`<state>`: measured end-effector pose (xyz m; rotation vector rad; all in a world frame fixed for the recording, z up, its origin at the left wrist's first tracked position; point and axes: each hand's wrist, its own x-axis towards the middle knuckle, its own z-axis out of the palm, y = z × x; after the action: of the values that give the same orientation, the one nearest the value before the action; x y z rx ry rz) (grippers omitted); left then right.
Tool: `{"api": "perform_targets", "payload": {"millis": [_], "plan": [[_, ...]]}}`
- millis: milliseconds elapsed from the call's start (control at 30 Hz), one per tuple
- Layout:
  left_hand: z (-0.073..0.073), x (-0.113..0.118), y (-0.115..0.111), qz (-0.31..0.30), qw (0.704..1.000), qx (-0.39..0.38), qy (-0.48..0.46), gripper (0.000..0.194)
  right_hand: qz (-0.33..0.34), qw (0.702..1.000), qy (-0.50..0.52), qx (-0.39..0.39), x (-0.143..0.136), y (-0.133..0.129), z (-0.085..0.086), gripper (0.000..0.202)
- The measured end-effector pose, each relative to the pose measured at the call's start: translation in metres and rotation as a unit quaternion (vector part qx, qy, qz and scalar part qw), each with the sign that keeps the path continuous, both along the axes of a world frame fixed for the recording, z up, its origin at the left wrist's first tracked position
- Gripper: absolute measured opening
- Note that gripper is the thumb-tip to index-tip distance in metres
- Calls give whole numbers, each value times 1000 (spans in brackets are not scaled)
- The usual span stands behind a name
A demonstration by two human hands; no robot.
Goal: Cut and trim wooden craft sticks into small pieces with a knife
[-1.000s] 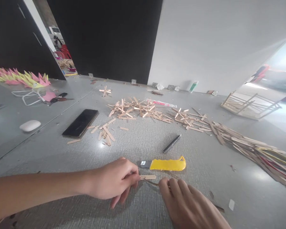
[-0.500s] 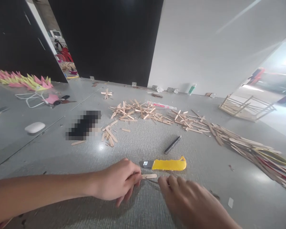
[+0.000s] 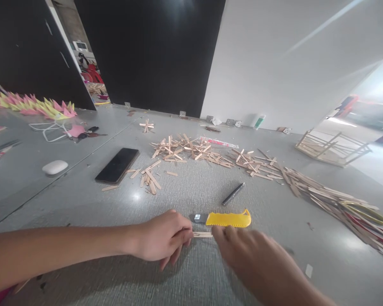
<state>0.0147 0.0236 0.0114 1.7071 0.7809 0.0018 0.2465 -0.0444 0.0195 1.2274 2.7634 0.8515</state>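
Near the bottom middle of the head view, my left hand [image 3: 166, 236] is closed, pinching a short pale wooden craft stick [image 3: 202, 234]. A split or pencil-like mark runs along the stick. My right hand [image 3: 249, 255] is closed at the stick's other end, its fingertips meeting or covering that end; what lies inside its fingers is hidden. Just beyond both hands a yellow utility knife [image 3: 228, 219] lies flat, its blade pointing left. Farther off rests a dark pen [image 3: 233, 194].
Craft sticks [image 3: 191, 148] lie heaped ahead, trailing right into long thin strips [image 3: 332, 193] beside yellow-handled scissors or a ring [image 3: 365, 212]. A black phone [image 3: 117, 165] and white mouse-like object [image 3: 55, 167] are at left. A stick frame [image 3: 333, 148] stands far right.
My right hand has come up against the stick's right end, and the thin dark thing seen by its fingers is now out of sight. The view has shifted slightly.
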Motion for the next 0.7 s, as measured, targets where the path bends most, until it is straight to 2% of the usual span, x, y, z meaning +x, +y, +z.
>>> {"api": "perform_targets", "payload": {"millis": [67,133,267,367,500,600,700], "plan": [[-1,0,0,0,1000,0,-2,30,27,998,33,-42,13,10,-4,36],[-1,1,0,2,1000,2,-5,31,25,999,38,-23,16,7,-10,35],[-2,1,0,6,1000,10,-11,28,-26,996,-53,71,-7,-24,-17,17],[-2,0,0,8,1000,14,-10,26,-47,993,-83,66,-23,-35,-13,20],[-3,0,1,6,1000,9,-8,26,-27,999,-26,30,-11,-15,-9,23],[-4,1,1,3,1000,2,-5,30,9,997,46,-57,13,5,-15,37],[-4,2,2,3,1000,1,-5,32,27,990,69,-120,26,11,-22,44]]}}
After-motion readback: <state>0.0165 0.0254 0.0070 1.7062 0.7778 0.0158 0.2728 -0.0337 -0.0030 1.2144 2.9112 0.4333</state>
